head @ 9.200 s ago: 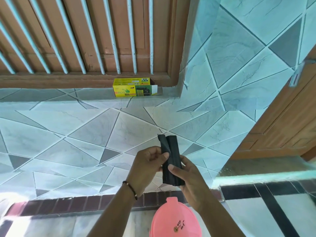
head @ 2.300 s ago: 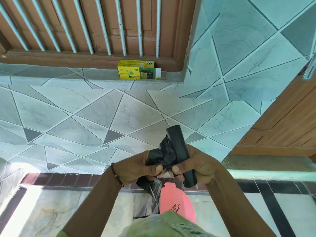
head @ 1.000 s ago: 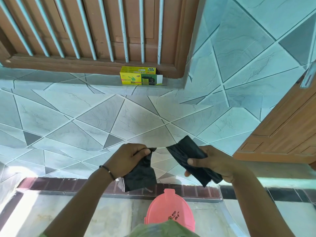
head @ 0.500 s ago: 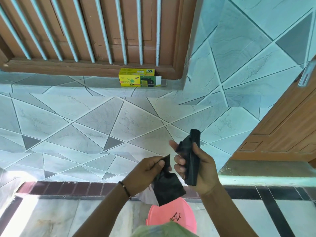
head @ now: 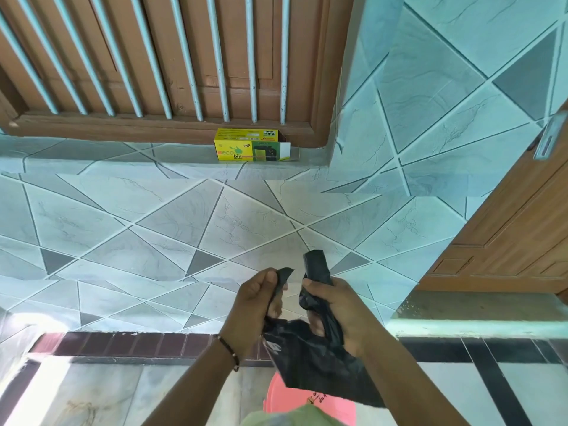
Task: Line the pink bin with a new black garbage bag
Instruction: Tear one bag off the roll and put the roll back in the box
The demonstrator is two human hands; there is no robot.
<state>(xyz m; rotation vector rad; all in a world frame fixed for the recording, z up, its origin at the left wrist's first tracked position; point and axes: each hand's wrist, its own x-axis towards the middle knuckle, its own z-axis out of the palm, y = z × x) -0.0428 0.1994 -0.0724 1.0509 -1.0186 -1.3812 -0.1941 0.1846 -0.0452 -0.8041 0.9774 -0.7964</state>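
Note:
My left hand (head: 256, 298) pinches the top edge of a loose black garbage bag (head: 310, 361), which hangs down in front of my forearms. My right hand (head: 333, 305) grips the black roll of bags (head: 316, 267), whose top end sticks up above my fingers. Below the hanging bag, at the bottom edge of the view, the pink bin (head: 335, 408) shows its lid with dark writing on it. Most of the bin is hidden by the bag and by my pale green clothing.
A yellow and green bin-bag box (head: 250, 145) lies on the tiled ledge under a wooden window with pale bars (head: 196, 56). A tiled wall fills the middle. A wooden door (head: 504, 238) stands at the right above a stone step (head: 479, 312).
The bag tore off the roll about a second ago. Since then both hands have come close together and the loose bag has unfolded further, hanging lower over the bin.

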